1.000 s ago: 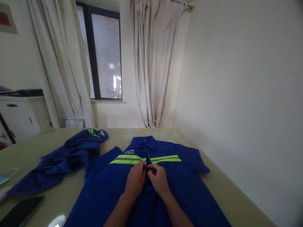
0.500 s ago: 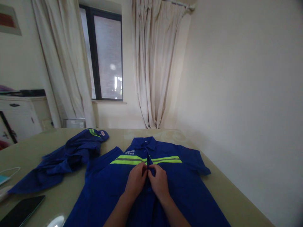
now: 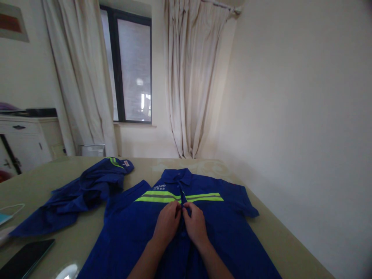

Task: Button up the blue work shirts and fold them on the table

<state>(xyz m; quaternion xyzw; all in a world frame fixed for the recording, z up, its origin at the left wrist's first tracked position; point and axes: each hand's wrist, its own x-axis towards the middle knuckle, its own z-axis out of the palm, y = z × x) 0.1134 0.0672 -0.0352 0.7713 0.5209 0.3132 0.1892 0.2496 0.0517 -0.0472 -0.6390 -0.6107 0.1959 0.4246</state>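
A blue short-sleeved work shirt [image 3: 229, 228] with yellow-green reflective bands lies spread on the table, its collar at the far end. My left hand [image 3: 168, 221] pinches the front placket just below the chest band. Right beside it, my right hand [image 3: 194, 223] pinches the other edge of the placket, thumb and fingers closed. The fingertips of both hands nearly meet, and whatever sits between them is hidden. Above the hands the placket gapes slightly; a button shows near the collar and another below the hands.
A crumpled blue garment [image 3: 87, 193] with a reflective band lies left of the shirt. Nearer me on the left are a black phone [image 3: 27, 257] and part of a light-blue face mask [image 3: 5, 218]. The table [image 3: 290, 248] meets a wall on the right.
Both hands stay at the same spot on the placket, with only slight finger movement. The view has shifted very slightly.
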